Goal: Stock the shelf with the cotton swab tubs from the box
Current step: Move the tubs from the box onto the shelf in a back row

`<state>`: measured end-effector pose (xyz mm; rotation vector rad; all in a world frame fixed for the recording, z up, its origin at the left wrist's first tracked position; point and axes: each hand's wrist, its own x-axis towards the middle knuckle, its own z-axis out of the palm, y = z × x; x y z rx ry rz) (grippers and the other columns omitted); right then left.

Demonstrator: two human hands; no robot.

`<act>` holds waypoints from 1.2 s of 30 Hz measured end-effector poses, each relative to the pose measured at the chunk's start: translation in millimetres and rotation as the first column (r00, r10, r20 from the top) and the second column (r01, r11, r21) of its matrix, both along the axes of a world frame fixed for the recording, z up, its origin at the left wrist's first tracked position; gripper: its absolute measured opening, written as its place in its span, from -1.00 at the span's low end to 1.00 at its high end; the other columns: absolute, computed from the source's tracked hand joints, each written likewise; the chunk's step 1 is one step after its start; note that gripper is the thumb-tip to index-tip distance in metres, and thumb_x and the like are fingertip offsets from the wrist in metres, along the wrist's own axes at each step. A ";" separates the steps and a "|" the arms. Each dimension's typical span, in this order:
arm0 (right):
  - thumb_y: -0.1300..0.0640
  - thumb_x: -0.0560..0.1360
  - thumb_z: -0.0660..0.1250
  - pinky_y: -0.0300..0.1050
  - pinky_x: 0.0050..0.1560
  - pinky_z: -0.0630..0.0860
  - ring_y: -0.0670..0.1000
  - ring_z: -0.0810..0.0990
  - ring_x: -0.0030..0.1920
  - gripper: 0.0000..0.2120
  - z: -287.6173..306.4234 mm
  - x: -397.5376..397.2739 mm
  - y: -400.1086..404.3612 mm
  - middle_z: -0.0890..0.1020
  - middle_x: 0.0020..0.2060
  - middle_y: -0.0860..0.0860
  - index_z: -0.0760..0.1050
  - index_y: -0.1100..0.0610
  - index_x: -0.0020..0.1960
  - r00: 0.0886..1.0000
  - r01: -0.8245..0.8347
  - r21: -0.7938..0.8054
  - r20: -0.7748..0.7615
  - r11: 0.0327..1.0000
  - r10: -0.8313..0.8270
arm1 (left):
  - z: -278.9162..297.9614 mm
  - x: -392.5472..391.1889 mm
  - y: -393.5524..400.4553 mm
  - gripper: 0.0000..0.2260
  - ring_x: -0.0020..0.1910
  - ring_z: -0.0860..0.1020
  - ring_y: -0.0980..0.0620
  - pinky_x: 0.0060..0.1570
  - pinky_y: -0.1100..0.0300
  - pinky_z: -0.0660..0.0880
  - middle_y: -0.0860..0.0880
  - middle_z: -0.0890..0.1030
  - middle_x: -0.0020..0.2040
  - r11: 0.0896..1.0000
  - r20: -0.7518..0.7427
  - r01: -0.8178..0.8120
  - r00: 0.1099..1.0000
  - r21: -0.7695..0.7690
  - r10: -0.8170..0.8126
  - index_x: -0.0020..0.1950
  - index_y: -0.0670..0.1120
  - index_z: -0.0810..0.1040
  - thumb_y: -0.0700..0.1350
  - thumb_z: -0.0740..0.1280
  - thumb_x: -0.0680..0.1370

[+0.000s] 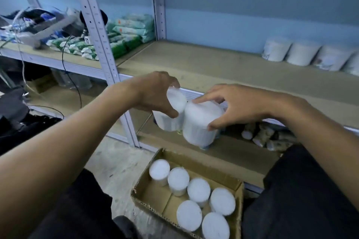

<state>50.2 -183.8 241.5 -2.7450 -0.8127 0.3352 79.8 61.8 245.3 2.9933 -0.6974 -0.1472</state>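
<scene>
Left hand point(155, 93): we grip one cotton swab tub point(171, 114) from above, thumb on the near side, fingers over the far rim; tub tilted, lid end leaning toward us and to the right.

Right hand point(235, 106): we clasp a second cotton swab tub point(202, 122), forefinger across the lid, thumb on the wall; long axis likewise tipped from upright. The two tubs touch side by side, in the air between the box and the shelf edge.

Shelf board point(204, 64): lies ahead and above both hands. A row of tubs already placed point(303, 54) stands at the back right, so we judge the free space runs leftward from it; the right hand is the nearer to that row. Tubs will need righting before setting down.

Cardboard box point(153, 186): on the floor just below the hands, six tubs remaining point(198, 189), upright, lids up.

Neighbouring bay: green and white packets point(124, 35).
</scene>
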 end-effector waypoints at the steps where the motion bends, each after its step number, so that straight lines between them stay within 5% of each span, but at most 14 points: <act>1: -0.23 0.34 0.50 -0.05 0.28 0.44 -0.12 0.47 0.20 -0.33 14.8 -0.6 -6.9 0.46 0.25 -0.24 0.37 -0.38 0.40 1.000 0.018 -0.008 0.021 1.000 -0.018 | 13.6 3.0 -6.7 -0.26 0.28 0.45 -0.03 0.24 0.10 0.43 0.00 0.48 0.32 1.000 0.029 0.020 0.999 0.010 -0.020 0.43 0.07 0.41 0.24 0.52 0.31; 12: -0.27 0.35 0.48 -0.06 0.23 0.48 -0.13 0.54 0.19 -0.42 101.7 6.3 -71.5 0.53 0.24 -0.30 0.40 -0.45 0.33 0.969 0.214 -0.015 0.133 0.977 -0.210 | 106.6 45.4 -88.8 -0.25 0.16 0.59 -0.04 0.17 0.00 0.55 0.09 0.54 0.27 0.996 0.083 0.074 0.993 0.055 -0.078 0.33 0.10 0.49 0.39 0.41 0.21; 19: -0.21 0.39 0.48 -0.16 0.18 0.39 -0.11 0.46 0.25 -0.40 92.2 30.2 -102.4 0.46 0.35 -0.25 0.41 -0.34 0.40 0.930 0.349 -0.002 0.126 0.937 -0.346 | 101.0 81.8 -133.6 -0.28 -0.11 0.68 -0.09 -0.18 0.06 0.68 0.03 0.54 0.22 0.999 -0.040 0.036 0.999 0.012 -0.035 0.28 -0.01 0.54 0.34 0.47 0.24; 29: -0.20 0.38 0.47 -0.05 0.40 0.35 -0.05 0.39 0.42 -0.31 57.8 62.3 -121.2 0.35 0.49 -0.19 0.35 -0.23 0.47 0.909 0.416 -0.077 0.055 0.906 -0.412 | 69.2 104.3 -167.2 -0.28 -0.23 0.70 -0.11 -0.05 0.01 0.66 -0.04 0.53 0.25 0.995 -0.109 0.026 0.994 0.094 -0.015 0.34 -0.04 0.50 0.32 0.46 0.29; 36: -0.17 0.37 0.49 -0.04 0.33 0.42 -0.03 0.44 0.37 -0.31 53.3 61.3 -113.1 0.43 0.44 -0.13 0.36 -0.19 0.46 0.884 0.459 -0.065 0.128 0.886 -0.449 | 54.7 108.1 -156.2 -0.24 0.35 0.44 -0.02 0.28 0.03 0.43 0.06 0.43 0.42 0.995 -0.012 0.100 0.995 0.026 -0.100 0.45 0.12 0.39 0.37 0.43 0.33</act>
